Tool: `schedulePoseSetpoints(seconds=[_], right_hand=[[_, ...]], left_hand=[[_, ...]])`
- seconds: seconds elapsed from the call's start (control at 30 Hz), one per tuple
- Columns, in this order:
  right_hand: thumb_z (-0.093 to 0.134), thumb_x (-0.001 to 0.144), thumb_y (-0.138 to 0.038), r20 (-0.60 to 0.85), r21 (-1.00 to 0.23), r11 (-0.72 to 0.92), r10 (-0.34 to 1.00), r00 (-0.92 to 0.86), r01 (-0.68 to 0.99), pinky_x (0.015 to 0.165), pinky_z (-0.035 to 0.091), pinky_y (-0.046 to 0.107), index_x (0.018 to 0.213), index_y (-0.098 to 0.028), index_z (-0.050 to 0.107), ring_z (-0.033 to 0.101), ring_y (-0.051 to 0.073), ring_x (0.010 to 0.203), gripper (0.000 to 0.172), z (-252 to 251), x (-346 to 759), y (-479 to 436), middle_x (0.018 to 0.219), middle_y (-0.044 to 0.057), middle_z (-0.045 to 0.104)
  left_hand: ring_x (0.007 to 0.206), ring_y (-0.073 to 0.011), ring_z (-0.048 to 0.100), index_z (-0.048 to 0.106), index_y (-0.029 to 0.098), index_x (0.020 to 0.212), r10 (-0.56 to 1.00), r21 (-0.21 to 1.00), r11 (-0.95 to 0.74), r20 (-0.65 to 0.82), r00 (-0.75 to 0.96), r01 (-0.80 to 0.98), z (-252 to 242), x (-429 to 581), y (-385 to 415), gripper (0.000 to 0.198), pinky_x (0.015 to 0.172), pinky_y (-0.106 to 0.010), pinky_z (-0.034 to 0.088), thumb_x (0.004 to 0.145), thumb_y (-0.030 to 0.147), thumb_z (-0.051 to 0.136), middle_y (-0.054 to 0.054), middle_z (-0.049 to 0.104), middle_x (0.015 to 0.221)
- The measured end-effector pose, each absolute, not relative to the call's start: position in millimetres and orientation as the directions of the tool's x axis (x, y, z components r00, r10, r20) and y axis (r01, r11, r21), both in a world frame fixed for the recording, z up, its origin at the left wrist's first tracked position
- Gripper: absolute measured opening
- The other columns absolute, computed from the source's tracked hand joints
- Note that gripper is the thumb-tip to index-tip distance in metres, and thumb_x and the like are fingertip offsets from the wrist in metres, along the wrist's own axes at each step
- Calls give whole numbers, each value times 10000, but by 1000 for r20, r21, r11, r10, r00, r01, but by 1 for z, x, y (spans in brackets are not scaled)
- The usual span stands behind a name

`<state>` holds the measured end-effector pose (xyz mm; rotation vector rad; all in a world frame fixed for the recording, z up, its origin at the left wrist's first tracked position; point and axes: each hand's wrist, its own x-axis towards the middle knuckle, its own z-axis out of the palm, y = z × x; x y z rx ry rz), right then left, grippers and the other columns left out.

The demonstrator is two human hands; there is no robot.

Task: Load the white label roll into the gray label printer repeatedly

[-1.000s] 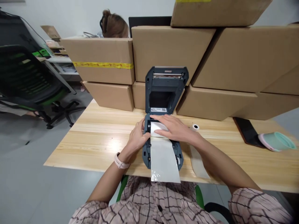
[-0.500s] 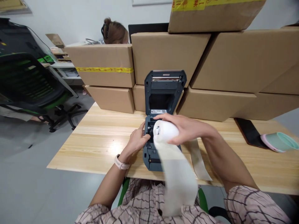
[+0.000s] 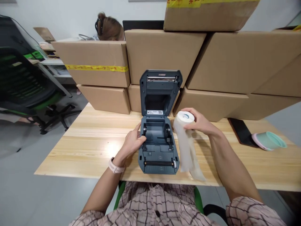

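Right hand [image 3: 200, 121] has the label roll [image 3: 181, 118] pinched, core roughly upright; opened label printer [image 3: 156, 150] sits just left of that grip (left hand [image 3: 132, 141] clasps its far edge).

You were in what looked like an office. A black swivel chair [image 3: 25, 81] stood to your left near a white desk [image 3: 53, 62], and another person's head [image 3: 110, 29] showed over stacked cardboard boxes [image 3: 162, 51], beside a dark, monitor-like panel [image 3: 143, 24]. The boxes and the opened label printer [image 3: 160, 153] on your wooden table [image 3: 77, 144] suggested a packing area.
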<state>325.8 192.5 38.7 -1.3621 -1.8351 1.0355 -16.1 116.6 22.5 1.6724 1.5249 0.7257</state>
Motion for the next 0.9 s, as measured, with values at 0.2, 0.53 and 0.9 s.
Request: schedulePoseSetpoints(seconds=[0.2,0.53,0.9], right_hand=[[910,619,-410,-10,-862,163,941,-337,480,1092,506,528,1328,-264,565,634,331,1244,803,21,319,202,1344,96,663],[821,798,-495,-220,-965,-143,896,-384,219,1035,529,435,1400,-322,583,567,293,1368,670,0,380,160,1562,113,536],[647,931,-554,135,-841,417,778,-613,344,920,534,394,1245,-267,693,687,257,1052,428,72,296,125,1160,78,740]], left_hand=[[547,-147,439,446,164,1535,988,830,4,-91,127,557,21,-17,119,808,571,-261,288,733,198,530,79,456,570],[554,-153,463,434,165,1539,985,831,15,-109,136,555,23,-17,119,819,571,-265,282,726,213,523,70,497,588],[578,-164,471,439,156,1549,990,822,8,-85,109,569,24,-15,117,829,591,-280,316,726,198,533,61,486,589]])
